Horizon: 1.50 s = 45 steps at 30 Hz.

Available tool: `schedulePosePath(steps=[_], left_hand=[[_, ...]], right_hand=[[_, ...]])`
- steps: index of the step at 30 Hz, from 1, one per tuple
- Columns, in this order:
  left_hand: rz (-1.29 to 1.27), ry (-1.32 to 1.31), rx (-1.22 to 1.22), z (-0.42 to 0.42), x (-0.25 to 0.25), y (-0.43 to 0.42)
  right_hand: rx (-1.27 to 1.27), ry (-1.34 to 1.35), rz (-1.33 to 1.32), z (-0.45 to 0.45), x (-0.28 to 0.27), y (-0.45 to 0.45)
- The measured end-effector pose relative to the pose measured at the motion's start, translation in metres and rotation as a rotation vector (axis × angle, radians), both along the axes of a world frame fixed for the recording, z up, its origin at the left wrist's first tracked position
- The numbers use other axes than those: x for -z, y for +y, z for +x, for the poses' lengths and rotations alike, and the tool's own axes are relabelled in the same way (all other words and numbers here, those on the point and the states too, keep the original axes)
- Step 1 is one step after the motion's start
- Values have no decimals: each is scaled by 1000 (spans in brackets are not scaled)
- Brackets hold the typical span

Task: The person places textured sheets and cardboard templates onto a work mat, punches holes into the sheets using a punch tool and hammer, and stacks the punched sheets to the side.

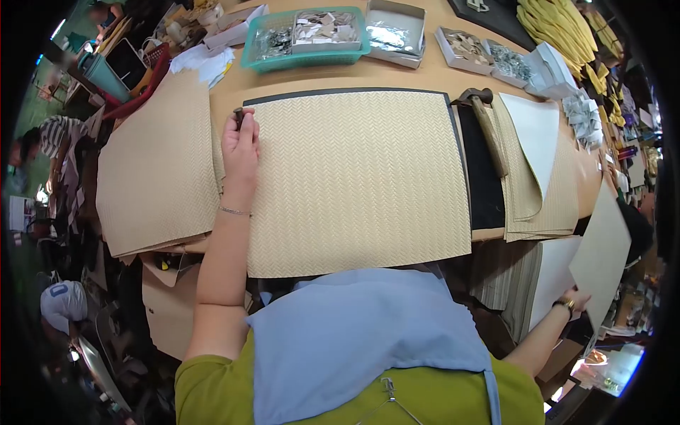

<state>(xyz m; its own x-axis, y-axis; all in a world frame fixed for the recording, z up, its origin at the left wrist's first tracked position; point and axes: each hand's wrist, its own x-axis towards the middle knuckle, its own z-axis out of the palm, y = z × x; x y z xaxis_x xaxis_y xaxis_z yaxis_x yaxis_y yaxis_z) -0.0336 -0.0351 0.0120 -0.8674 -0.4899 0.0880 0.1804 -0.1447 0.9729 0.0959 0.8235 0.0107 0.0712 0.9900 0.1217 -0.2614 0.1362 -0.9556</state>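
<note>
A woven cream sheet with a herringbone pattern point(358, 184) lies in the middle of the table on a dark backing. At its upper left corner, my left hand point(242, 142) is closed round a small dark metal tool point(239, 113). Far to the right, below the table's edge, my right hand point(577, 301) grips the lower edge of a stiff pale board point(602, 251), which stands tilted beside a stack of white-topped boards point(556, 273). A hammer point(487, 134) with a wooden handle rests just right of the woven sheet.
More woven sheets are stacked at the left point(159, 170) and right point(559, 163). Along the back stand a teal basket point(306, 64) and small boxes point(464, 51) of metal pieces. Yellow strips point(556, 32) lie at the back right. A person in white point(64, 304) is at far left.
</note>
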Motion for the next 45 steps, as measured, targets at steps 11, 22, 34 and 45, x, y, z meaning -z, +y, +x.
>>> schedulePosePath(steps=[11, 22, 34, 45], left_hand=[[-763, -488, -51, 58, -39, -57], [-877, -376, -73, 70, -13, -8], [-772, -292, -117, 72, -9, -4], [-873, -284, -75, 71, -10, -7]], right_hand=[[-908, 153, -571, -46, 30, -215], [-584, -1182, 1489, -225, -27, -386], [-681, -927, 1288, -258, -4, -259], [-910, -726, 1159, -155, -32, -383]])
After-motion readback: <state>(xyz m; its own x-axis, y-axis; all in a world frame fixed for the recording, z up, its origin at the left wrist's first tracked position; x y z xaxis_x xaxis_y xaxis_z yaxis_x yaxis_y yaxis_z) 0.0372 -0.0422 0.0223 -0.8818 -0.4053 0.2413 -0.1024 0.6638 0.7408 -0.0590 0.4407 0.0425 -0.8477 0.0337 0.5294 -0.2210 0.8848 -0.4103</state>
